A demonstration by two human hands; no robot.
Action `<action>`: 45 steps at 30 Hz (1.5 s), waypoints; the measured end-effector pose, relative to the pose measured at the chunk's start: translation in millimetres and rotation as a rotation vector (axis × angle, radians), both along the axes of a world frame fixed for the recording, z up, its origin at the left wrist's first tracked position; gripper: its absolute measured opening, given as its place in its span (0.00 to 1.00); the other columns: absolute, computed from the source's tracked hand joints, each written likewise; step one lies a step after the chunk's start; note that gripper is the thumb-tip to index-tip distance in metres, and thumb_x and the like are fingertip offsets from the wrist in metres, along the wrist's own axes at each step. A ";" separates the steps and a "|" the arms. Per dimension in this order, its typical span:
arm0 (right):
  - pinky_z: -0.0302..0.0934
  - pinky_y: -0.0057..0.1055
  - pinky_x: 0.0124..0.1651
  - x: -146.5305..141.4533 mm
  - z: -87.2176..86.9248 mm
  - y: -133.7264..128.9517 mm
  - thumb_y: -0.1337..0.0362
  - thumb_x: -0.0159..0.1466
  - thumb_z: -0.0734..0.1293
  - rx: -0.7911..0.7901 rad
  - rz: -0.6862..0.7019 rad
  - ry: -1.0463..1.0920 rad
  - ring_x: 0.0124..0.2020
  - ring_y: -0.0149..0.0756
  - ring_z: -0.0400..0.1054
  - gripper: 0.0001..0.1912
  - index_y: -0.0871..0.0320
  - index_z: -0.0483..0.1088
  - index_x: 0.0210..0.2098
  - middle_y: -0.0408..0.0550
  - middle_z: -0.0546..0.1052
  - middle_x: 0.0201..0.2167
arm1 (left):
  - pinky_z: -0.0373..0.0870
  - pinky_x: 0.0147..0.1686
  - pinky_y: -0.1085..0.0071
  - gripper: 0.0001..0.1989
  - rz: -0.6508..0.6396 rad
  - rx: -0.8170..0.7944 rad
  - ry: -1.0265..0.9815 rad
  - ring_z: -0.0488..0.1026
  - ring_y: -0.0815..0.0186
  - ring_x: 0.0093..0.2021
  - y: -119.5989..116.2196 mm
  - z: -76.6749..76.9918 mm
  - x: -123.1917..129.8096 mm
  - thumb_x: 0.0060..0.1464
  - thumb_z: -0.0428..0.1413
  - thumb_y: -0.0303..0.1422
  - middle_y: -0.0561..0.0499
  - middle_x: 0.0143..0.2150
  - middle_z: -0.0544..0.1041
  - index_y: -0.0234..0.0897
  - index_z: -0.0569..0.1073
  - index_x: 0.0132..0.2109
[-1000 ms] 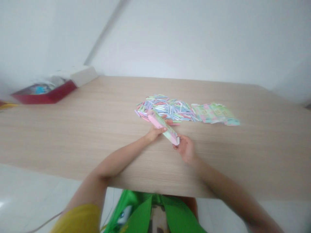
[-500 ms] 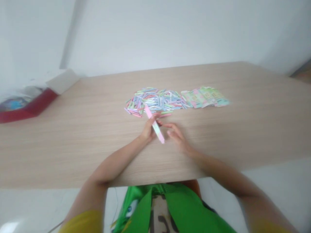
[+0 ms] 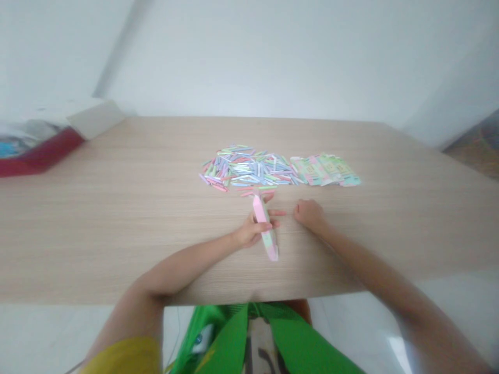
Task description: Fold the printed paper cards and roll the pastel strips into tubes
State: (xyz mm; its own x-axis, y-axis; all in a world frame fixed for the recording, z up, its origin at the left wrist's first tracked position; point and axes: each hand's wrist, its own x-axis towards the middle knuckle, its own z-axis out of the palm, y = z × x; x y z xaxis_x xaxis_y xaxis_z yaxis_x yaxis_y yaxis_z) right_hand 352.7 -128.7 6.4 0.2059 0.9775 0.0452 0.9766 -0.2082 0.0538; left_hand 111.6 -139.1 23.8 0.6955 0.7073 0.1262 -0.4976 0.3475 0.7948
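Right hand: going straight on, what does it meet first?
Right hand likely meets the thin pastel paper strips at the pile's near edge first, just past the left hand's fingertips; depth is unclear.

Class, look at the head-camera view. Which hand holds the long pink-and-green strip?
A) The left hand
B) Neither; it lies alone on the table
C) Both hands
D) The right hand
A. The left hand has its fingers around the pink-and-green strip, while the right hand rests curled on the tabletop, apart from the strip.
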 end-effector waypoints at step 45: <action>0.77 0.38 0.37 -99.3 61.6 -72.7 0.57 0.57 0.74 0.045 0.023 1.835 0.37 0.38 0.76 0.23 0.50 0.69 0.51 0.48 0.78 0.45 | 0.51 0.68 0.51 0.43 0.914 0.420 0.384 0.44 0.44 0.74 69.9 -13.6 -30.3 0.36 0.72 0.40 0.34 0.70 0.57 0.35 0.69 0.61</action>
State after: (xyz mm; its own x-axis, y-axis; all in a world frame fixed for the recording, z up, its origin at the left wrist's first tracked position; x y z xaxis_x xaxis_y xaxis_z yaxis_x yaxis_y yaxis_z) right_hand 253.3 -201.4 68.0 0.0081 0.9852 -0.1714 -0.2067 -0.1661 -0.9642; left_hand 81.3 -69.2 10.2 -0.0296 0.9302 0.3659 -0.1226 -0.3667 0.9222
